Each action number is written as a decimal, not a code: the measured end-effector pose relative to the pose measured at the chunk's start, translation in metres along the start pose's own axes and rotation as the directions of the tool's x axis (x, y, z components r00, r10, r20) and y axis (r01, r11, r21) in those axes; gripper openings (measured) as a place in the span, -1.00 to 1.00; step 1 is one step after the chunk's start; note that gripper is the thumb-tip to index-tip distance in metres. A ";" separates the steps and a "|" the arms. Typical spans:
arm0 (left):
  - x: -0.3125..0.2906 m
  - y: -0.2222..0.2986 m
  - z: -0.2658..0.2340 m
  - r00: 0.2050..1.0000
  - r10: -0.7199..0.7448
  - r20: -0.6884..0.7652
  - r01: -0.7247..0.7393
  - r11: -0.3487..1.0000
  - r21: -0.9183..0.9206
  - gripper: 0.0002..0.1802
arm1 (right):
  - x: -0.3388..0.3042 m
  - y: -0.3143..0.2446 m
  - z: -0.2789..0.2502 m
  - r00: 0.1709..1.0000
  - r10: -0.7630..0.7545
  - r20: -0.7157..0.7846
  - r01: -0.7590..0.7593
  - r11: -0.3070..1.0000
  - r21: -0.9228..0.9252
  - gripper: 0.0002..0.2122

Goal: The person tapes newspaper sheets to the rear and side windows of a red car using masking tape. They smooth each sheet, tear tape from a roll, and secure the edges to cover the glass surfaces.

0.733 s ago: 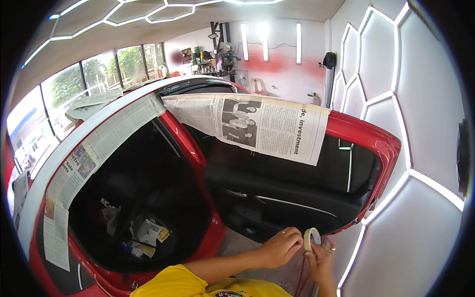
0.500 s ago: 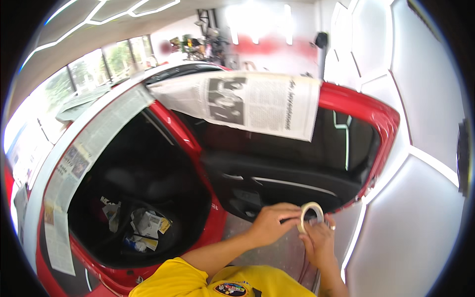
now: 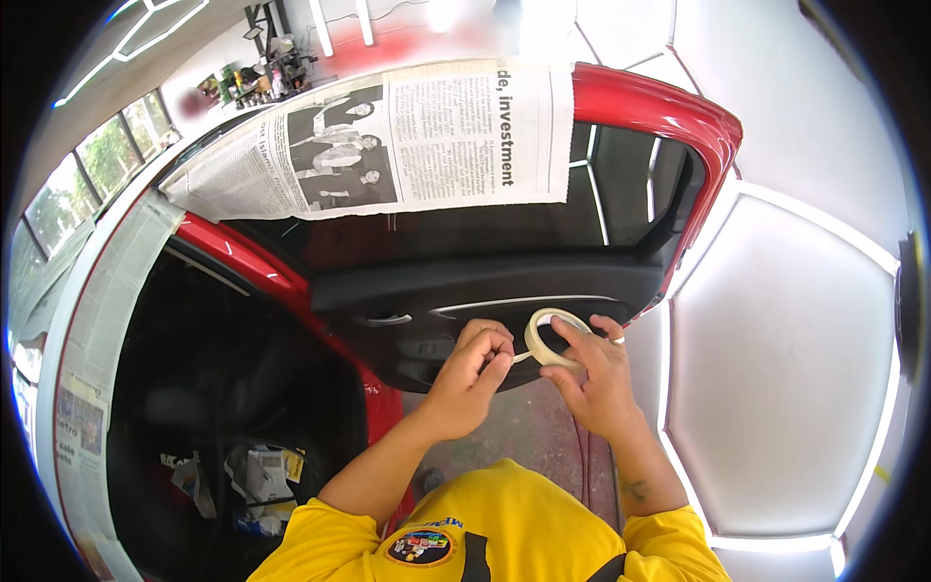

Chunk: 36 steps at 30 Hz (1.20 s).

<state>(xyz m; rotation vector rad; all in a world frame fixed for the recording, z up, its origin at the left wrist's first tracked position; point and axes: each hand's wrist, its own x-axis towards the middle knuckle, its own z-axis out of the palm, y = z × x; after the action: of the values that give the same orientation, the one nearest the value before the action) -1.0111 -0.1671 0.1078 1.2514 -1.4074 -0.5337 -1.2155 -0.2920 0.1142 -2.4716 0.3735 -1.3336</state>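
Observation:
My right hand (image 3: 596, 373) holds a cream roll of masking tape (image 3: 549, 338) by its rim, in front of me at chest height. My left hand (image 3: 472, 373) pinches the short loose end of the tape just left of the roll. Both hands hover before the dark inner panel (image 3: 485, 291) of an open red car door (image 3: 669, 116). A sheet of newspaper (image 3: 388, 141) hangs over the door's window frame above the hands.
More newspaper strips (image 3: 92, 339) cover the car's roof edge at left. The dark car interior (image 3: 223, 388) holds crumpled papers (image 3: 252, 475) on the floor. White hexagon wall panels (image 3: 776, 369) stand at right. Shelves with bottles (image 3: 257, 78) are far back.
My view has swung nearer to the door, so the newspaper and panel look larger. Both hands have risen with the tape roll and the left hand now pinches the tape's end.

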 end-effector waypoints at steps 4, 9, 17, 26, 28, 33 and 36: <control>-0.001 -0.001 -0.041 0.989 0.068 0.133 -0.052 0.992 -0.115 -0.82 | 0.007 -0.023 0.018 0.997 -0.043 -0.067 0.043 0.999 -0.001 -0.63; -0.010 0.020 -0.051 0.978 0.180 -0.108 -0.150 0.960 0.238 -0.85 | 0.028 -0.020 0.052 0.951 -0.173 -0.256 0.083 0.941 -0.327 -0.83; -0.009 0.072 -0.142 0.794 0.587 -0.160 -0.529 0.796 0.295 -0.75 | 0.054 -0.074 0.078 0.954 0.262 -0.147 -0.152 0.843 0.516 -0.29; 0.000 0.086 -0.202 0.588 0.807 -0.053 -0.630 0.498 0.595 -0.65 | 0.095 -0.129 0.100 0.778 0.558 -0.288 -0.308 0.739 0.600 -0.85; 0.011 0.108 -0.243 0.482 0.865 -0.139 -0.617 0.448 0.647 -0.70 | 0.106 -0.107 0.097 0.635 0.572 -0.520 -0.019 0.684 0.729 -0.89; 0.074 0.144 -0.270 0.805 0.568 0.171 -0.550 0.606 0.575 -0.78 | 0.113 -0.122 0.128 0.757 0.365 -0.542 0.007 0.825 0.566 -0.87; 0.096 0.125 -0.273 0.793 0.569 0.218 -0.569 0.563 0.600 -0.74 | 0.122 -0.120 0.141 0.740 0.486 -0.466 -0.076 0.747 0.660 -0.87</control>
<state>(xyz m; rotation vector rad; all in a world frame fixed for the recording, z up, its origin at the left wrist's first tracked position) -0.7936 -0.1221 0.3319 1.1872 -1.9729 0.4633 -1.0223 -0.2057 0.1801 -1.3309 0.3837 -1.7465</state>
